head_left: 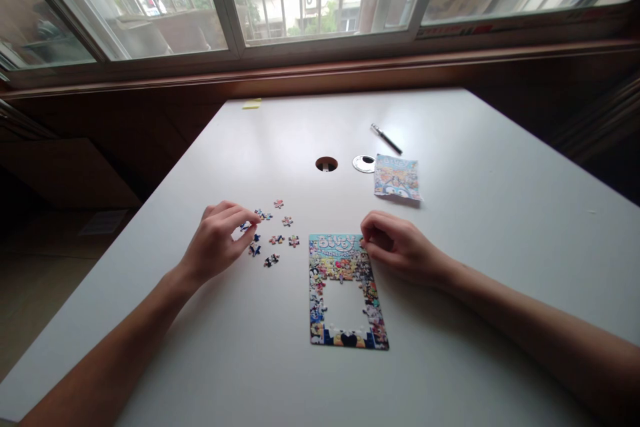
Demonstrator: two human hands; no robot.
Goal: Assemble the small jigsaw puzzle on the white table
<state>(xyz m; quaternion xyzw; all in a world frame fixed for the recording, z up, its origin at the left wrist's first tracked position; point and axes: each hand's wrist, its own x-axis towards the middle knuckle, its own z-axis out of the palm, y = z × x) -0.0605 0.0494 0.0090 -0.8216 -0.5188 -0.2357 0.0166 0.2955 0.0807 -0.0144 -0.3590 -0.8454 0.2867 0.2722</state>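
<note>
A partly assembled jigsaw puzzle (340,269) lies flat on the white table, its top and border filled around a blank middle. My right hand (397,243) is curled at the puzzle's upper right corner, thumb and forefinger closed on its edge; the exact contact is partly hidden. To the left, my left hand (217,237) hovers by several loose jigsaw pieces (277,239). Its thumb and forefinger come together in a pinch; whatever is between the tips is too small to make out. Some pieces lie behind those fingers and are partly covered.
Beyond the puzzle lies a creased picture sheet (397,177), with a black pen (387,139) behind it. A round cable hole (327,164) opens in the white table (240,373), beside its loose metallic cover (363,163). A yellow note (251,104) sits at the far edge.
</note>
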